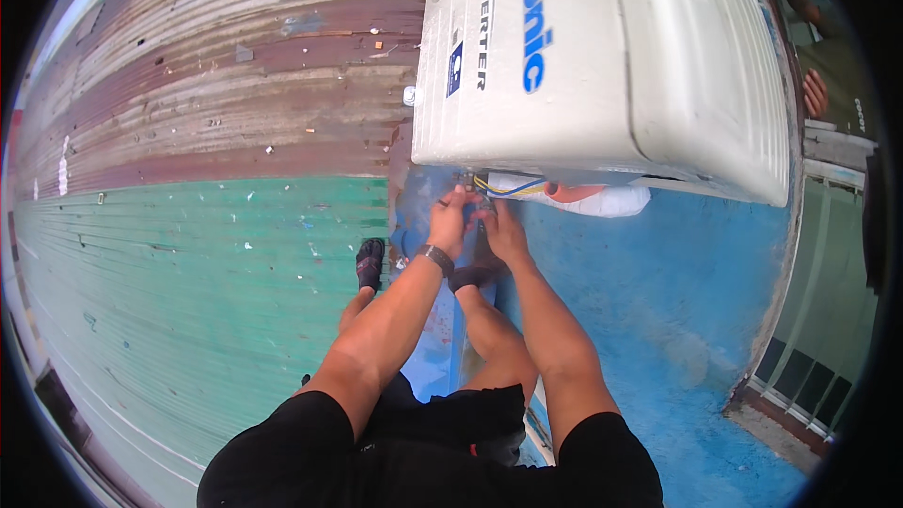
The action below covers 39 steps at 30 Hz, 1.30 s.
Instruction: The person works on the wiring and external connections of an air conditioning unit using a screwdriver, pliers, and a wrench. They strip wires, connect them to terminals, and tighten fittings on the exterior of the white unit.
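Hands: left hand [448, 216], then right hand [506, 233], fingers curled inward almost together at the wires [515, 190]; too small to tell what either pinches. Wires, blue and yellow, run just under the near edge of the unit [574, 113], with a white wrap [616, 201] to their right. Wires probably light, springy, easy to nick; best hold is on the insulation, close to the ends. Wrap looks soft. Unit likely heavy, stiff, slick on its casing.

Outdoors. Far left: corrugated roof [188, 254], brown and green, littered; shoe [370, 263] at its edge. Right: blue wall [640, 320], then window [816, 263], co-worker [832, 66] above it.
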Tool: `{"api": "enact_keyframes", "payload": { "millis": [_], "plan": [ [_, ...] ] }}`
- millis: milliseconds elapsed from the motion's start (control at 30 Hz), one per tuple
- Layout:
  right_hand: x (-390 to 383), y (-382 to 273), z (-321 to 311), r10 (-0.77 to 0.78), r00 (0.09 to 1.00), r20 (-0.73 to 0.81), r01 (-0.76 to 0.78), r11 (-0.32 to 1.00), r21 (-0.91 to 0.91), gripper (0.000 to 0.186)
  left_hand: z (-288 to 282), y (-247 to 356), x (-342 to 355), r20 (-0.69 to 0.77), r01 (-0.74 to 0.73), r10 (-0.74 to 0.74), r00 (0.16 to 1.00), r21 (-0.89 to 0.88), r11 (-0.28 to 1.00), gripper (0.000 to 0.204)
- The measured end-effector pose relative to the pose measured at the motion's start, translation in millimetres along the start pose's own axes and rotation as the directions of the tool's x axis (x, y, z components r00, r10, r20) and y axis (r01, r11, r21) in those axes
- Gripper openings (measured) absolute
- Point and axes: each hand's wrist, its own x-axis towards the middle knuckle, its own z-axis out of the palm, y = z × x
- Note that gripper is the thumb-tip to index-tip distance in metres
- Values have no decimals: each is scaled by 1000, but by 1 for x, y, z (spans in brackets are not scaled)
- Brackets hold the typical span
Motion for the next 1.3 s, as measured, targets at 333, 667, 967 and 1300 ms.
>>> {"api": "enact_keyframes", "payload": {
  "millis": [333, 667, 967, 1300],
  "plan": [
    [22, 14, -1, -173, 983, -60, 156, 964, -214, 28, 8, 3, 4, 56, 26, -29, 998, 46, 999, 29],
    [40, 20, -10, -264, 951, 159, 307, 861, -405, 25, 11, -5, 8, 31, -341, 346, 938, 277, 898, 29],
    [42, -5, -25, -330, 924, 190, 381, 828, -412, 31, 20, -1, 0, -120, -163, 197, 973, 248, 955, 27],
    [42, -33, -46, -186, 934, 306, 257, 943, -211, 30, 20, 21, -7, 14, 119, -118, 993, -92, 989, 30]
  ]
}}
